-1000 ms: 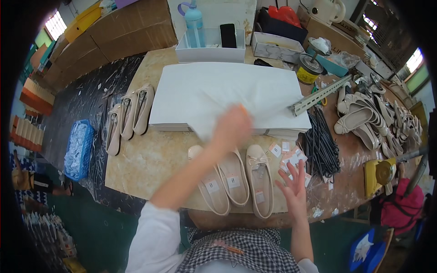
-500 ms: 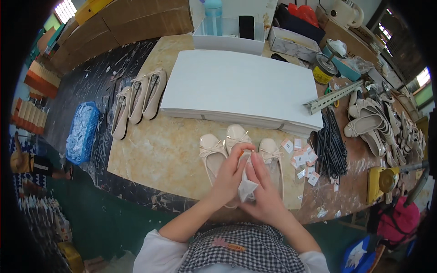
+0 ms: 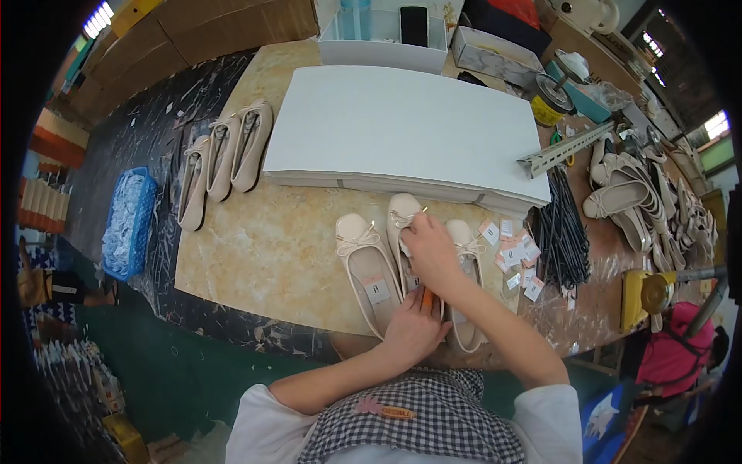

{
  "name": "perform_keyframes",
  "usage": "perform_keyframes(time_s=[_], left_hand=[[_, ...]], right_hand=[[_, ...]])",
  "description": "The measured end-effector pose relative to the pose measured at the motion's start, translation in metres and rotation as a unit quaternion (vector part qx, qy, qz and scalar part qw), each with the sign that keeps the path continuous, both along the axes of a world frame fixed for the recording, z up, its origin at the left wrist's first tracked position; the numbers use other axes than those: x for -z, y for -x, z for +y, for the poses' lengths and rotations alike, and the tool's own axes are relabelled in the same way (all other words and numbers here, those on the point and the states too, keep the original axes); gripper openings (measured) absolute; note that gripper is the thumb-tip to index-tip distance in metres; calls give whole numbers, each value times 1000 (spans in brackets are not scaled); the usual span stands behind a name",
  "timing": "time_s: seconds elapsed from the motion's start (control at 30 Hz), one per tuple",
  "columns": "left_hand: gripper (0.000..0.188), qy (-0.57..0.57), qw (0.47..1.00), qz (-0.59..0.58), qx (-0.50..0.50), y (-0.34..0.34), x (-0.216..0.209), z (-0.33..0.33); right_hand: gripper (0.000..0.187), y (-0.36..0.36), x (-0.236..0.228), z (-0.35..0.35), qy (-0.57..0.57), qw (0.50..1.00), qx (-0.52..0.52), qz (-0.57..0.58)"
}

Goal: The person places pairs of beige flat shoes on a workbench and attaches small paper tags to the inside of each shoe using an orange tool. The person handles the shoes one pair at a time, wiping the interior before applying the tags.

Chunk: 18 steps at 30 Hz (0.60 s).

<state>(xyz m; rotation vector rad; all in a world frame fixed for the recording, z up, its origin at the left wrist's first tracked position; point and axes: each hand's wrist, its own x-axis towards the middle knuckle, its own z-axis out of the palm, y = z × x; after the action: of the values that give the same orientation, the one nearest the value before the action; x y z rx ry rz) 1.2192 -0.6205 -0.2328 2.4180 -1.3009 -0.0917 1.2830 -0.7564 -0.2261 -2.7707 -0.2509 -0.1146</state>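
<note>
Three beige ballet flats with bows stand side by side in front of me: the left shoe [image 3: 355, 232], the middle shoe [image 3: 403, 207] and the right shoe [image 3: 468, 232]. My right hand [image 3: 433, 251] is closed at the opening of the middle shoe, just behind its bow; its fingertips are partly hidden inside. At the heel end of that shoe lies my left hand [image 3: 415, 331], its fingers closed round a thin orange object [image 3: 427, 298]. A white label [image 3: 377, 290] with an orange part rests inside the left shoe. The white tissue paper is out of sight.
Behind the shoes lies a white paper stack [image 3: 410, 116]. Small labels [image 3: 514, 254] and black rods [image 3: 566, 240] are to its right, by a metal angle bar [image 3: 564, 157]. More flats [image 3: 618, 197] pile up far right. Left are three flats [image 3: 220, 166] and a blue basket [image 3: 130, 224].
My hands have parted from crumpling white tissue together. The right has gone forward to the middle shoe's opening, the left down to its heel. The view has shifted slightly.
</note>
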Motion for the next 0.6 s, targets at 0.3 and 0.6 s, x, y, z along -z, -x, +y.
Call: perform_keyframes(time_s=[0.3, 0.6], left_hand=[[53, -18, 998, -45, 39, -5, -2, -3], [57, 176, 924, -302, -156, -267, -31, -74]], right_hand=[[58, -20, 0, -14, -147, 975, 158, 59], [47, 64, -40, -38, -200, 967, 140, -72]])
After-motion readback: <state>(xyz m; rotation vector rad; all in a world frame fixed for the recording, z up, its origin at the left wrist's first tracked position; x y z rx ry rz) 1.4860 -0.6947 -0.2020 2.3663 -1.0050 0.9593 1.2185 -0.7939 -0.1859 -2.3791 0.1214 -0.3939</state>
